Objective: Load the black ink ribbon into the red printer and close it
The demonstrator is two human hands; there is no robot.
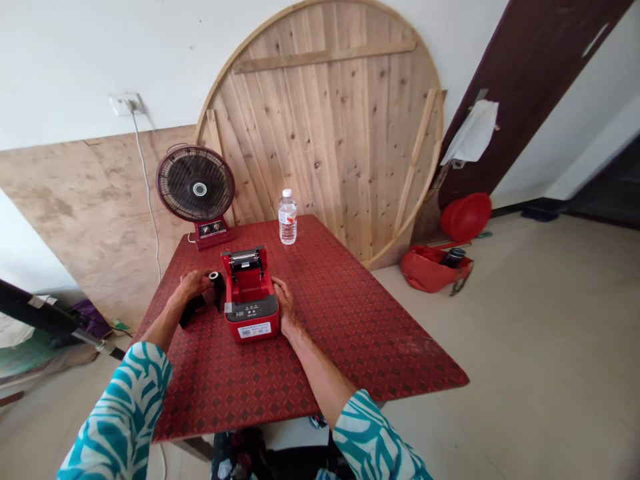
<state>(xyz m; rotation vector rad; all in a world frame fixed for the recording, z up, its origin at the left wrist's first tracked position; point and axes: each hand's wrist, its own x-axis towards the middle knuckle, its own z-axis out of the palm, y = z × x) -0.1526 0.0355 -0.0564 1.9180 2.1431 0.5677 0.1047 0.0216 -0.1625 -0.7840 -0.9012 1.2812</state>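
A small red and black label printer (253,317) sits on the table with its lid (245,261) raised and its red inner bay exposed. My right hand (285,303) grips the printer's right side, fingers along its wall. Just left of the printer, my left hand (195,285) is closed on a black roll (217,279) with a pale round core. A loose black strip (191,310) hangs below that hand to the tabletop. Some of the left fingers are hidden behind the roll.
The table (360,333) has a red patterned cover. Behind the printer stand a water bottle (287,219) and a dark red fan (196,190). A round wooden board (325,133) leans on the wall. On the floor at right lie a red bag (425,270) and a red basin (465,217).
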